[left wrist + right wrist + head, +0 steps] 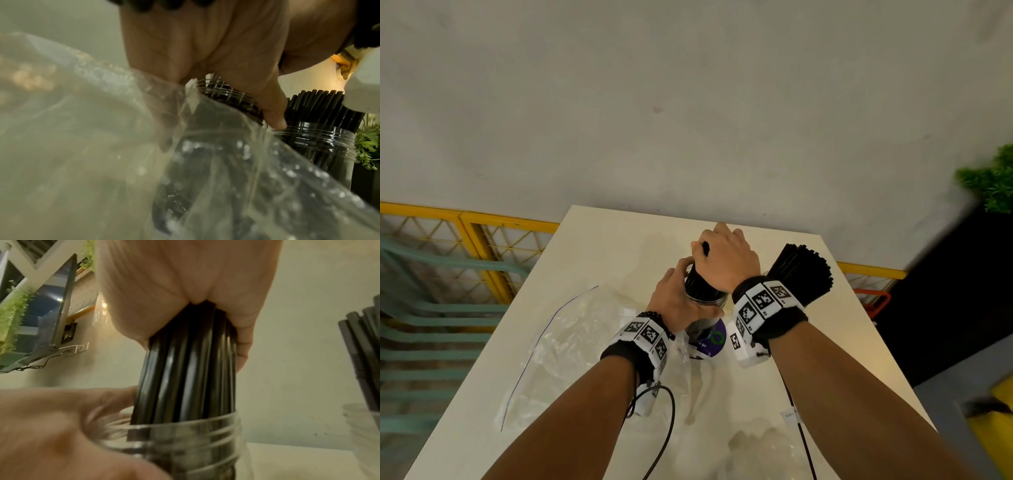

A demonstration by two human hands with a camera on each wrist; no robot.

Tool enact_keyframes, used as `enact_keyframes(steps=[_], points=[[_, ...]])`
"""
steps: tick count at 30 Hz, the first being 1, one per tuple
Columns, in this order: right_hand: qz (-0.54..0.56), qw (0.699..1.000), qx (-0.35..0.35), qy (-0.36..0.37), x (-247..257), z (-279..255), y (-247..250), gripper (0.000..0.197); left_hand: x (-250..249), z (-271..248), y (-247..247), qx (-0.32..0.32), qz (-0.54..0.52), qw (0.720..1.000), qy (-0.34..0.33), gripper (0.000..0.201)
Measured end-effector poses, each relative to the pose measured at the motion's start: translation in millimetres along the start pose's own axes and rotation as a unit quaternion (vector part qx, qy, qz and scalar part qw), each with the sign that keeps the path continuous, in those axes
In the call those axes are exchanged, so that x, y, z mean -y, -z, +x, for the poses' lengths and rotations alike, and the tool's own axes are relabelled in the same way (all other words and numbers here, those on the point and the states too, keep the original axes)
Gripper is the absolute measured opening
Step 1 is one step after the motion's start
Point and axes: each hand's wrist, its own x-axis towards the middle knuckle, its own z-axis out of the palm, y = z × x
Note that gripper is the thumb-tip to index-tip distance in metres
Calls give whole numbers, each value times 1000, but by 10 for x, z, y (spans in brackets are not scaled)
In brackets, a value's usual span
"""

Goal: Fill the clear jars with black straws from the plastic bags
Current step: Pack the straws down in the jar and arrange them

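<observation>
Now right hand (726, 257) is gripping a bundle of straws (185, 369) partway into the jar (185, 443) on the surface (592, 246), left hand (681, 294) curling round its neck; best keeping bundle upright, jar steadied, easing down.

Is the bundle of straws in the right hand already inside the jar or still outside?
Partly in. The right hand grips the straws near their tops, and their lower ends pass below the rim of the clear jar.
</observation>
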Motion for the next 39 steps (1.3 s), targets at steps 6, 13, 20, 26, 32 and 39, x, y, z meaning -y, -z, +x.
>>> enact_keyframes(steps=[6, 13, 20, 26, 32, 39], points=[[153, 984, 75, -49, -97, 56, 253, 56, -8, -18, 20, 4, 1, 1000, -8, 99], [154, 986, 47, -31, -214, 1, 472, 49, -12, -20, 26, 5, 3, 1000, -5, 102], [-8, 998, 45, 53, -2, -53, 67, 36, -42, -15, 24, 6, 17, 1000, -3, 97], [-23, 998, 39, 49, -42, -6, 9, 32, -26, -12, 27, 12, 16, 1000, 6, 101], [-32, 997, 38, 53, -56, 3, -1, 32, -57, -28, 40, 18, 18, 1000, 17, 101], [40, 995, 82, 27, -28, -19, 178, 44, -139, -55, 121, 45, 24, 998, 46, 145]])
